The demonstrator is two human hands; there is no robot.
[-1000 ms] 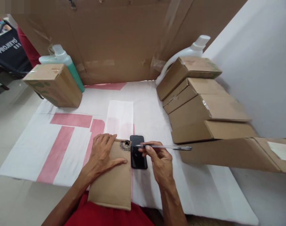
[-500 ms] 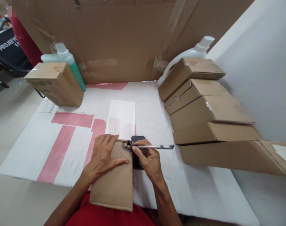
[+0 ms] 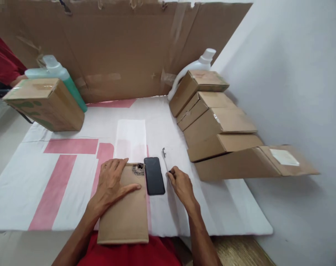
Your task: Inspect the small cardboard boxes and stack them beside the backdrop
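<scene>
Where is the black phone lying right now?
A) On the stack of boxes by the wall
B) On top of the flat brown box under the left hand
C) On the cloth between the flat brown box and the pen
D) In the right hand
C: the black phone lies flat on the cloth, with the flat brown box to its left and the pen to its right.

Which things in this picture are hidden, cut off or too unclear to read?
- Dark scribble on the flat brown envelope, head view: too small and blurred to read.
- Phone: screen black, shows nothing.
- Envelope under the left hand: covered by the palm.
- Pen in the right hand: grip end hidden by fingers.
- White jug: body behind stacked boxes.
</scene>
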